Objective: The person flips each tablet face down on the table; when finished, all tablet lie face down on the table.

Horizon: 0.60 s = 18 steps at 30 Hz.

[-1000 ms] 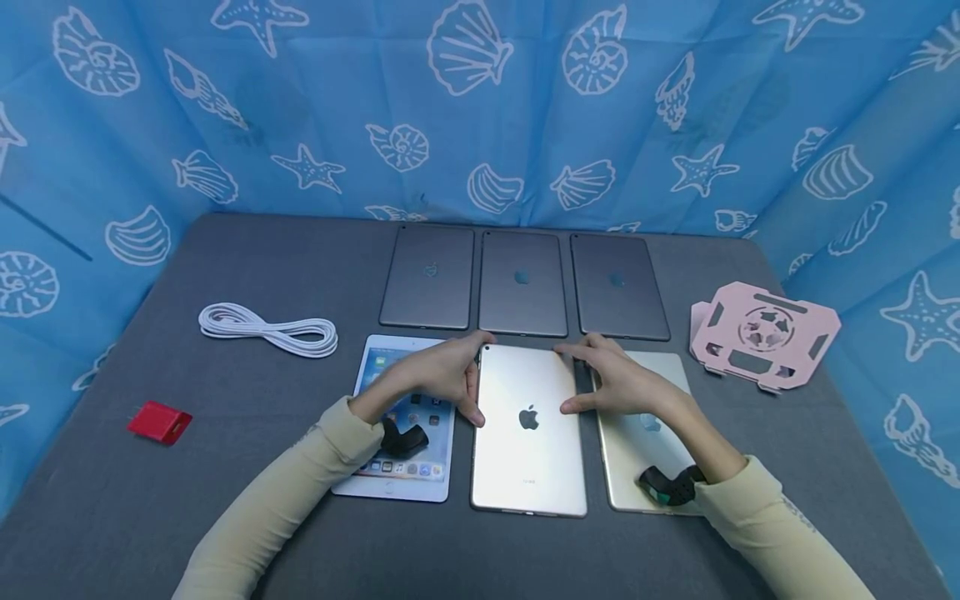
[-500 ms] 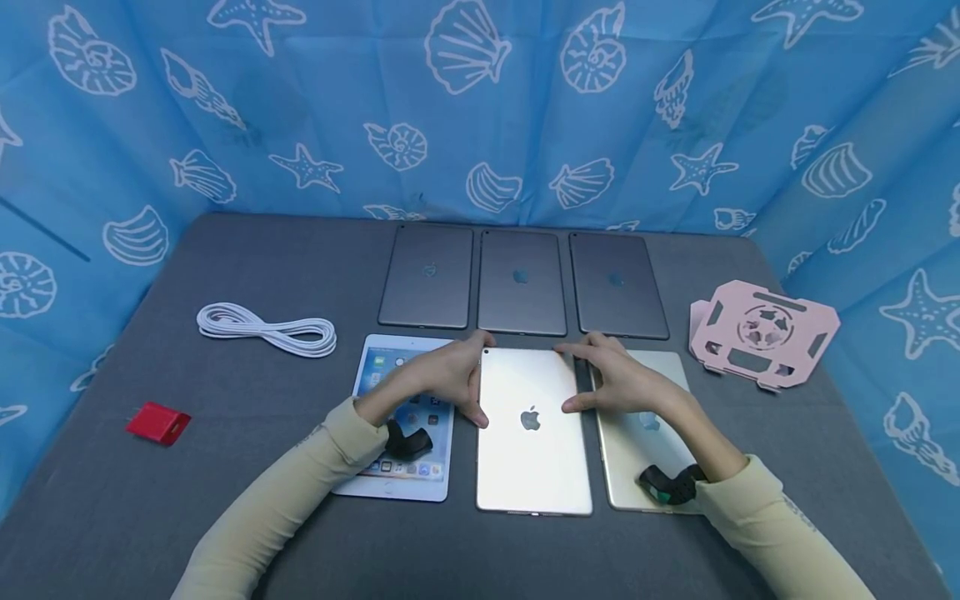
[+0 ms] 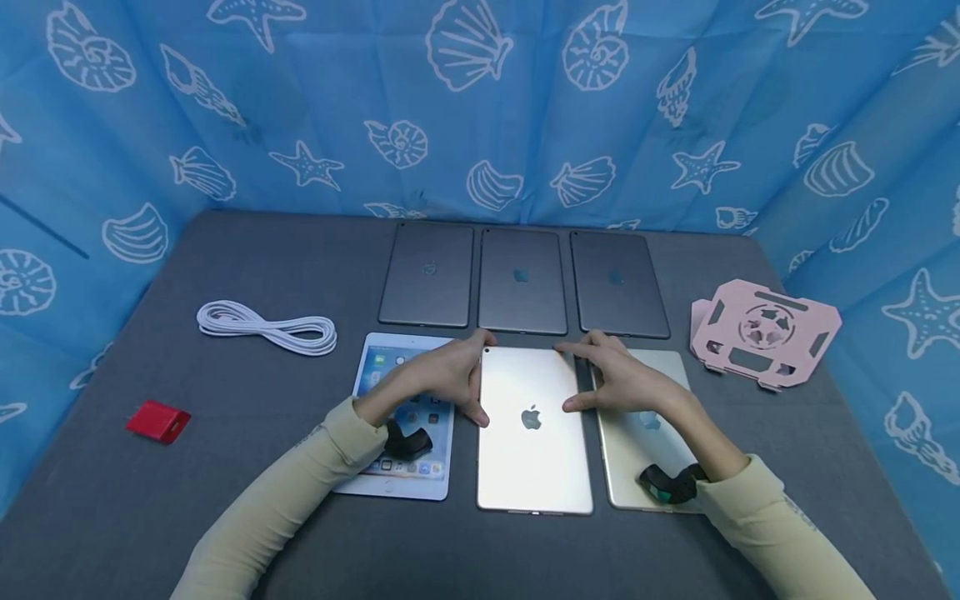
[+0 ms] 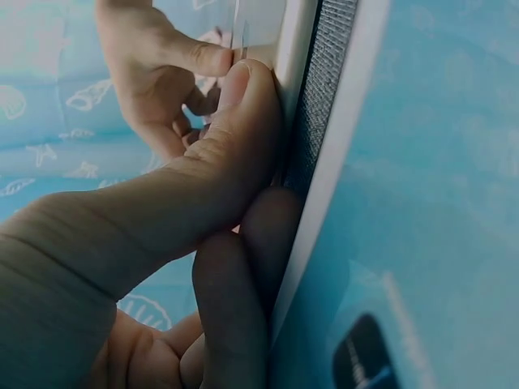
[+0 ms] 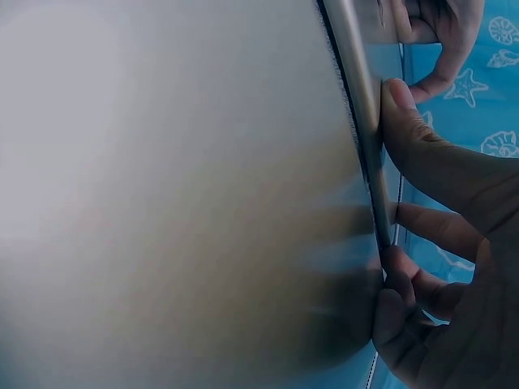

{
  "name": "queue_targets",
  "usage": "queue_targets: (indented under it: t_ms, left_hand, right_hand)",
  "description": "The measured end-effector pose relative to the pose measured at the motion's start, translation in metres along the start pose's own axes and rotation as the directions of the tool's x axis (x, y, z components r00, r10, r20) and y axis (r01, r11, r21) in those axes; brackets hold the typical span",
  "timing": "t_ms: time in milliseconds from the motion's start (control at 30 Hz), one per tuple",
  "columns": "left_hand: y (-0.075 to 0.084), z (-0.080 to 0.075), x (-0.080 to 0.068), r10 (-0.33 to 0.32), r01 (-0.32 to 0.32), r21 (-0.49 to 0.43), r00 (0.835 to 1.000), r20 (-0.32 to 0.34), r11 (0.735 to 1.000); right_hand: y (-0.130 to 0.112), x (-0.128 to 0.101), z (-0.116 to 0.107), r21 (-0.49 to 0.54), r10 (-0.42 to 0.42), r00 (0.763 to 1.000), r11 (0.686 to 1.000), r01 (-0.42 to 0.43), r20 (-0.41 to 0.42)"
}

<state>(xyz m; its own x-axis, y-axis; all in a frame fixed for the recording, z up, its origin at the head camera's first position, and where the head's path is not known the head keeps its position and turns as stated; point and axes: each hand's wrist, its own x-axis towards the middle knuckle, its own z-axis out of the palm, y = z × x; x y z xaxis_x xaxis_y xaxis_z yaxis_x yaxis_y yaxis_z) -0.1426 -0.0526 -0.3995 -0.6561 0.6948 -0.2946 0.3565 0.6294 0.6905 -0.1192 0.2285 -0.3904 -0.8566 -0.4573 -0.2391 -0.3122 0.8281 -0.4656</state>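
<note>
A silver tablet [image 3: 534, 467] lies back side up on the grey table, its apple logo showing in the head view. My left hand [image 3: 452, 375] holds its left edge near the top corner, thumb lower down the side. On the opposite edge, my right hand [image 3: 626, 379] grips with the thumb at the side and a finger at the top corner. The left wrist view shows the left thumb [image 4: 243, 121] against the tablet's rim; in the right wrist view the right thumb [image 5: 409, 130] presses the other edge. Fingers partly hide both upper corners.
A tablet with a lit screen [image 3: 431, 417] lies under my left wrist, a gold one [image 3: 626, 458] under my right. Three dark tablets [image 3: 522, 304] line the back. A white cable [image 3: 266, 327], red charger [image 3: 159, 422] and pink stand [image 3: 765, 333] lie to the sides.
The silver tablet has shifted slightly to the right, mostly at its lower end, and the left hand has moved a little right with it. The last half second shows almost no motion.
</note>
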Motion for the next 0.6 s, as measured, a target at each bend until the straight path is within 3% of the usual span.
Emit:
queue_targets:
  t_ms: [400,600]
  left_hand:
    - [-0.0018,0.0013,0.0002,0.003,-0.004,-0.03,1.0,-0.014,1.0]
    - [-0.0037,-0.0002,-0.006,0.048,-0.048,-0.074,0.999,-0.005,0.996]
  right_hand:
    - [-0.001,-0.0008,-0.0018,0.019,0.012,1.0,1.0,-0.012,0.006]
    - [-0.0066,-0.0001,-0.0056,0.061,0.023,0.999,0.998,-0.021,-0.04]
